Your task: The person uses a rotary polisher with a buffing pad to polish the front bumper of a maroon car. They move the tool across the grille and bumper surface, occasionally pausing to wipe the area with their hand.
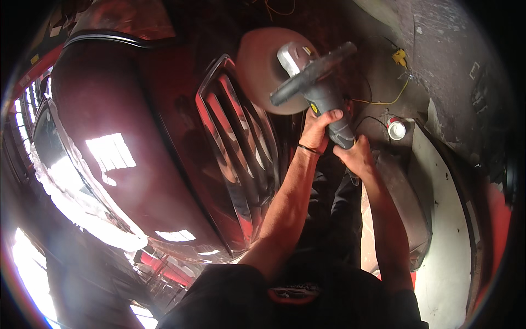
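Your dim workshop has a dark red car (109, 88) at your left. Ahead, near its grille (235, 123), is the grey power tool (326, 104): your left hand (316, 130) wraps its body, your right hand (359, 156) closes around its rear end. You seem mid-job; the hood (137, 192) gleams, but you can't tell how much remains.

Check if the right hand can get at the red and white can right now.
Likely not: the right hand is holding the rear of the polisher. The can appears to sit lower, off to its right.
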Tool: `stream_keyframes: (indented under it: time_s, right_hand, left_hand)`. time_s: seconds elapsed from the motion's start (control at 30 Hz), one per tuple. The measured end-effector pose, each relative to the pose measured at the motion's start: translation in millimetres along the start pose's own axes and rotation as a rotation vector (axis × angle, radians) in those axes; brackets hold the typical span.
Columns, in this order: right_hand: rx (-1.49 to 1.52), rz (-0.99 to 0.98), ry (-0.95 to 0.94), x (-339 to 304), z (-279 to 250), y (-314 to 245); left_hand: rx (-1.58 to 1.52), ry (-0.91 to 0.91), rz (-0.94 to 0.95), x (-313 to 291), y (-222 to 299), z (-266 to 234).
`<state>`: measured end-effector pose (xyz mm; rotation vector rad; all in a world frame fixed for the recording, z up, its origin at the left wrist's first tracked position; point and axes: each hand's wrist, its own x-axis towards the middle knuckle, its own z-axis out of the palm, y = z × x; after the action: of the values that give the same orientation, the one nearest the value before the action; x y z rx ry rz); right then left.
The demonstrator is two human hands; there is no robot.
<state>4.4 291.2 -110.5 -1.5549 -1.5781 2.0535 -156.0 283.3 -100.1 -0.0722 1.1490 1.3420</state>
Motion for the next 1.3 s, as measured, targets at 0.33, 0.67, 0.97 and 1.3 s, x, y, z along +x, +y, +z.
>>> stream_keyframes:
  time_s: [0.33,0.67,0.97,1.3]
  right_hand:
    - [0.801,0.541,-0.497,76,-30,-115]
    - [0.814,0.738,-0.532,-3,-21,-53]
    - [0.98,0.905,-0.669,-58,0,71]
    - [1.098,0.959,-0.576,-168,55,146]
  left_hand:
    - [0.054,0.197,0.029,79,81,33]
    - [0.015,0.379,-0.13,13,-5,11]
    - [0.274,0.666,-0.432,-45,-95,-34]
    - [0.298,0.671,-0.521,-146,-170,-94]
